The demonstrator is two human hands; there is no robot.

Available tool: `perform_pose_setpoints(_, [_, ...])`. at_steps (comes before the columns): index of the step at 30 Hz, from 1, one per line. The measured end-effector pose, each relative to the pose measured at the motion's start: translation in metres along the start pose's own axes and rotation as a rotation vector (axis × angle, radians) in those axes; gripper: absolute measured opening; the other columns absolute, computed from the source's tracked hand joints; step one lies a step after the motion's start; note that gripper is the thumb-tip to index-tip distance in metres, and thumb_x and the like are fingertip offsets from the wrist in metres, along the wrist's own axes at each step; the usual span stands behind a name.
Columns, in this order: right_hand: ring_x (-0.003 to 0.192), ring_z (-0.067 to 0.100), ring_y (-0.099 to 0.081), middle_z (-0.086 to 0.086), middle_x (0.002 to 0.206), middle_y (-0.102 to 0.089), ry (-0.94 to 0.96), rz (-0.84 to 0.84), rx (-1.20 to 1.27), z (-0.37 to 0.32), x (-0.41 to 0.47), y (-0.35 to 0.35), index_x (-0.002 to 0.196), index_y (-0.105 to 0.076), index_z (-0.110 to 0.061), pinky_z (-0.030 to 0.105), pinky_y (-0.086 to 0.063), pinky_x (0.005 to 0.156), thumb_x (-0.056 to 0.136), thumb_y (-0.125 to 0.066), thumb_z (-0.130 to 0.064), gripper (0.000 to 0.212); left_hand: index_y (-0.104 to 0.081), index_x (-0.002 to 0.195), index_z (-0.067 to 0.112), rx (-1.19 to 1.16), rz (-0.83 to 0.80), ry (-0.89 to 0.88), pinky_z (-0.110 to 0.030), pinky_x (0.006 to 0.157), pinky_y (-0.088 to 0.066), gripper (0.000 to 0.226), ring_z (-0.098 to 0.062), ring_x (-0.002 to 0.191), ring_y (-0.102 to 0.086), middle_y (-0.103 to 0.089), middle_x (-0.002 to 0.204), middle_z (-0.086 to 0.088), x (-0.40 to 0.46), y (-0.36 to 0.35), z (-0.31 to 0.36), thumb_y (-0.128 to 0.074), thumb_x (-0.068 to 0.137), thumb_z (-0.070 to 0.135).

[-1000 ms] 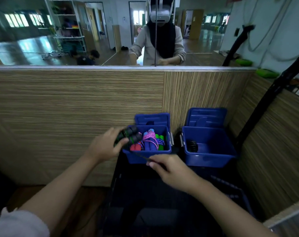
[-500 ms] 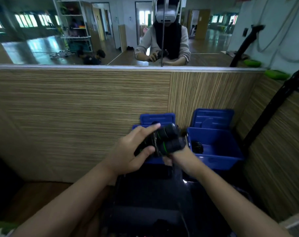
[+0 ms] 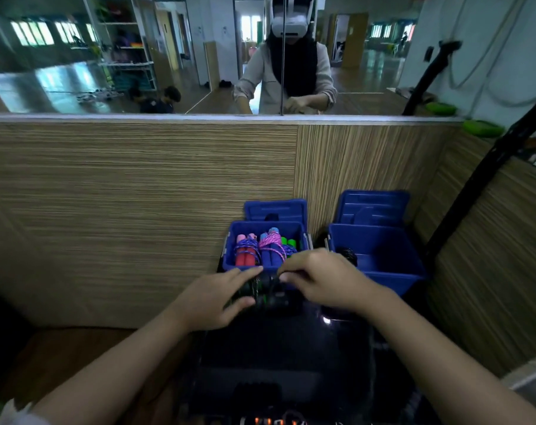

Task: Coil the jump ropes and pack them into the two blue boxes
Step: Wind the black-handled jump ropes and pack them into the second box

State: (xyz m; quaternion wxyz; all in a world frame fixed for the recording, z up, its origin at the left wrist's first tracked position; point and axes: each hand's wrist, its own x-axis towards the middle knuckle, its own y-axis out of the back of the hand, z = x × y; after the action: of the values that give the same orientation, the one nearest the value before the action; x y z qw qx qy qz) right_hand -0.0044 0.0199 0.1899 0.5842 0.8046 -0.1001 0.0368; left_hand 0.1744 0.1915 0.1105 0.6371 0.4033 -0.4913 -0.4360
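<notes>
both hands meet over a black rope [image 3: 265, 294] with dark handles, held just in front of the left box [image 3: 229, 259]. the left hand [image 3: 213, 297] cups the handles from the left, thumb below and fingers curled over them. the right hand [image 3: 320, 279] pinches the cord at the top of the bundle with bent fingertips. the bundle sits above a dark tray [image 3: 279, 357], at the near wall of the left box; whether it touches either one cannot be told. the left box holds a red rope [image 3: 245, 251], a blue rope [image 3: 271, 246] wound in pink cord, and green handles [image 3: 288, 242]. the right box [image 3: 386, 265], just beside it, holds one black coil [image 3: 348, 254]. both lids stand open against a wood panel [image 3: 137, 210].
</notes>
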Motion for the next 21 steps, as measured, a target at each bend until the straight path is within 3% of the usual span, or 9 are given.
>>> perform_pose_setpoints(3, [0.085,0.001,-0.063,-0.015,0.086,-0.068,0.005,-0.098,0.384,0.016,0.006,0.025,0.095,-0.072,-0.021,0.023,-0.05,0.077,0.087,-0.066,-0.024,0.011,-0.016,0.15,0.026,-0.129,0.125,-0.141,-0.027,0.082,-0.049,0.067,-0.021,0.095,-0.065,-0.068,0.112,-0.008,-0.01,0.009,0.039,-0.033,0.095,0.06])
perform_pose_setpoints(5, [0.078,0.001,-0.063,-0.009,0.08,-0.071,-0.034,-0.095,0.728,0.019,0.008,0.03,0.092,-0.074,-0.012,0.016,-0.047,0.072,0.081,-0.07,-0.014,0.012,-0.018,0.151,0.026,-0.236,0.178,-0.257,-0.033,0.079,-0.051,0.061,-0.023,0.094,-0.065,-0.064,0.113,-0.01,-0.008,0.022,0.057,-0.04,0.098,0.049])
perform_pose_setpoints(9, [0.068,0.005,-0.065,0.004,0.075,-0.067,-0.184,0.006,1.143,0.002,0.013,0.007,0.084,-0.067,0.0,0.016,-0.048,0.063,0.089,-0.054,0.003,0.015,-0.036,0.145,0.023,-0.456,0.334,-0.214,-0.035,0.084,-0.05,0.048,-0.023,0.096,-0.061,-0.058,0.112,-0.008,0.004,0.045,0.063,-0.043,0.1,0.038])
perform_pose_setpoints(11, [0.048,0.009,-0.052,0.008,0.06,-0.052,-0.29,0.093,1.165,-0.01,0.014,-0.016,0.069,-0.054,-0.001,0.024,-0.04,0.05,0.093,-0.04,0.008,0.029,-0.043,0.141,0.018,-0.445,0.42,-0.144,-0.03,0.092,-0.046,0.046,-0.021,0.101,-0.06,-0.06,0.112,-0.007,0.009,0.05,0.058,-0.044,0.1,0.037])
perform_pose_setpoints(13, [0.044,0.012,-0.04,0.006,0.054,-0.044,-0.292,0.17,1.114,-0.013,0.015,-0.039,0.067,-0.05,-0.008,0.029,-0.032,0.05,0.096,-0.037,0.004,0.033,-0.047,0.138,0.017,-0.374,0.474,-0.073,-0.024,0.091,-0.045,0.044,-0.016,0.102,-0.06,-0.061,0.113,-0.004,0.013,0.05,0.044,-0.048,0.098,0.034])
perform_pose_setpoints(16, [0.05,0.012,-0.043,-0.002,0.06,-0.05,-0.258,0.186,1.052,-0.016,0.012,-0.067,0.09,-0.06,-0.017,0.026,-0.039,0.056,0.099,-0.042,-0.009,0.022,-0.052,0.134,0.019,-0.329,0.596,0.094,-0.02,0.093,-0.045,0.042,-0.012,0.105,-0.061,-0.064,0.116,-0.002,0.016,0.044,0.016,-0.052,0.094,0.03])
perform_pose_setpoints(18, [0.049,0.009,-0.046,-0.006,0.06,-0.052,-0.298,0.158,1.017,-0.017,0.007,-0.08,0.106,-0.06,-0.012,0.022,-0.043,0.058,0.099,-0.043,-0.008,0.019,-0.054,0.132,0.021,-0.332,0.637,0.18,-0.02,0.094,-0.044,0.041,-0.009,0.106,-0.06,-0.065,0.118,-0.001,0.015,0.036,0.002,-0.051,0.092,0.032])
perform_pose_setpoints(21, [0.042,0.01,-0.048,-0.004,0.058,-0.05,-0.345,0.036,1.037,-0.028,-0.004,-0.092,0.108,-0.055,-0.005,0.025,-0.048,0.047,0.1,-0.041,-0.009,0.017,-0.056,0.13,0.023,-0.362,0.69,0.3,-0.03,0.094,-0.048,0.041,-0.012,0.107,-0.061,-0.066,0.118,0.0,0.013,0.023,-0.01,-0.049,0.092,0.036])
